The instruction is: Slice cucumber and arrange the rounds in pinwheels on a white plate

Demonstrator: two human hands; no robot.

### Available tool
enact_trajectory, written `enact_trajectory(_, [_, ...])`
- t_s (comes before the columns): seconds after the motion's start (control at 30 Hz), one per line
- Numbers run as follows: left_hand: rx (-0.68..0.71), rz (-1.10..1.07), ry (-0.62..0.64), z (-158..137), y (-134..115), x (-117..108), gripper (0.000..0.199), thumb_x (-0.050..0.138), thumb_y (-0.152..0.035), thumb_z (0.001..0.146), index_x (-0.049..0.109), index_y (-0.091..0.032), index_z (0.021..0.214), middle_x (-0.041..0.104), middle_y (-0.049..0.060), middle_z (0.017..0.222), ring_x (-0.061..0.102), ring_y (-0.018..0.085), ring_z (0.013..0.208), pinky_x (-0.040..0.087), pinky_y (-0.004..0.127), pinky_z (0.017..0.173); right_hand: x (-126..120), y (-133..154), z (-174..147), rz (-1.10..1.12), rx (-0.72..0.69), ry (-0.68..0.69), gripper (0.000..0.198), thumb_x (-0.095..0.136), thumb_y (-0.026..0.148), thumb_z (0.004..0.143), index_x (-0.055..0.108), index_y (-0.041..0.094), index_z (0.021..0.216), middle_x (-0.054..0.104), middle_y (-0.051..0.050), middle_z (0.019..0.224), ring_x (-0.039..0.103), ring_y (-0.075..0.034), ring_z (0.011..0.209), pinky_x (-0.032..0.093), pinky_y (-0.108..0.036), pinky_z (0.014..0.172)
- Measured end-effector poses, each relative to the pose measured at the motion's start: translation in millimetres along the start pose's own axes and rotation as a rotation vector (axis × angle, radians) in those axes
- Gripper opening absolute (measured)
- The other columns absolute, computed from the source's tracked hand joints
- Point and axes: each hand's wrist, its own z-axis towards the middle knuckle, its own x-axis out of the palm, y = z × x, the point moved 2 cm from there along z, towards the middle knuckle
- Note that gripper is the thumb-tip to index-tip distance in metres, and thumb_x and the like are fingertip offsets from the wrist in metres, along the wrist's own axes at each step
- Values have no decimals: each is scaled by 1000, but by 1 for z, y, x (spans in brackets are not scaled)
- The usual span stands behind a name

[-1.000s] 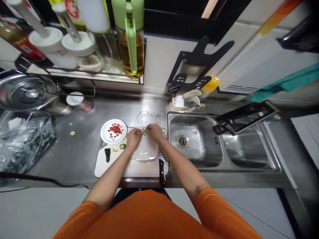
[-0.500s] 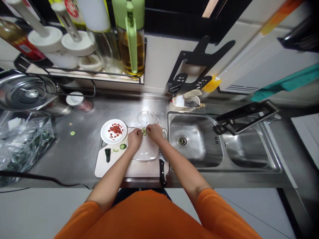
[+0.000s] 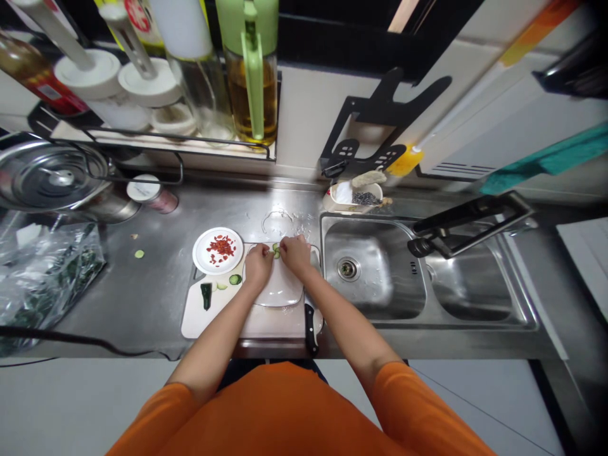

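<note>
Thin green cucumber slices (image 3: pixel 276 252) lie near the far edge of a white squarish plate (image 3: pixel 279 292). My left hand (image 3: pixel 259 265) is closed in a pinch at the slices' left side. From the right, my right hand (image 3: pixel 295 254) pinches at the same slices, its fingertips close to the left ones. The fingers partly cover what they grip. Under the plate is a white cutting board (image 3: pixel 194 324), bearing a dark green cucumber end (image 3: pixel 206 296) and a cucumber piece (image 3: pixel 235 279). A black-handled knife (image 3: pixel 311 329) lies along the board's right side.
A small white plate (image 3: pixel 199 258) with red bits (image 3: pixel 221 248) overlaps the board's far left corner. To the right is a double sink (image 3: pixel 375 272) with a black faucet (image 3: pixel 456 228). A bag of greens (image 3: pixel 61 278) lies left. Above the counter hangs a bottle rack (image 3: pixel 190 145).
Both hands stay at the cucumber slices with barely any shift of the fingers. The whole view has drifted very slightly.
</note>
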Motion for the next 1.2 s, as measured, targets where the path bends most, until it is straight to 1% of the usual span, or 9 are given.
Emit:
enact_trajectory(0.13, [29,30,41,0,-1,-1,10,53,-23,76,62,-19,75,65,4,77,56,18,74,39,28,71,0,0,0,-31,-6,-5,23,42,29,90,63,23,91,61,-8,97,39,-24,100,30,-33,75])
enact_trajectory(0.27, [23,64,77,0,-3,-2,14,51,-23,77,65,-19,76,66,5,79,56,18,76,39,28,72,0,0,-1,-45,-14,-1,23,41,29,90,64,22,90,60,-7,98,39,-24,101,30,-33,74])
enact_trajectory(0.57, [-9,63,98,-1,-8,-7,19,51,-26,78,68,-18,79,69,5,82,59,18,79,42,28,74,-5,-1,-8,-22,-9,-17,25,41,30,91,65,22,91,61,-8,98,39,-24,101,29,-32,74])
enact_trajectory(0.67, [-6,40,100,-2,-11,-13,18,53,-27,78,69,-18,80,69,5,83,60,18,79,43,27,76,-10,-4,-14,5,18,-29,25,41,29,90,66,23,93,62,-7,97,40,-24,100,29,-32,74])
enact_trajectory(0.77, [13,11,92,-6,-10,-26,18,52,-26,78,69,-18,81,70,4,84,60,17,78,44,26,76,-13,-10,-26,41,52,-38,25,43,27,89,67,23,93,63,-7,95,41,-23,98,28,-32,74])
enact_trajectory(0.87, [20,7,47,-15,1,-48,19,50,-25,80,68,-18,82,70,3,86,60,16,77,44,26,77,-11,-16,-44,86,83,-48,24,44,25,87,68,22,90,64,-6,92,42,-22,97,27,-30,73])
enact_trajectory(1.03, [-12,134,-16,-41,36,-85,22,50,-28,80,68,-19,89,69,5,90,61,18,81,45,28,80,2,-16,-83,158,119,-33,19,48,24,85,68,22,87,64,-4,89,44,-21,97,27,-29,71])
enact_trajectory(1.1, [-52,197,-13,-52,50,-93,24,51,-29,80,68,-19,95,68,6,94,61,19,82,45,29,82,8,-12,-98,171,115,-38,18,49,24,85,67,22,86,64,-4,88,44,-21,97,27,-29,71])
enact_trajectory(1.2, [-90,295,18,-65,63,-99,28,51,-30,81,67,-22,102,66,8,103,60,21,89,45,30,83,16,-4,-115,181,101,-24,16,51,23,84,67,22,84,64,-4,87,44,-22,97,26,-29,70])
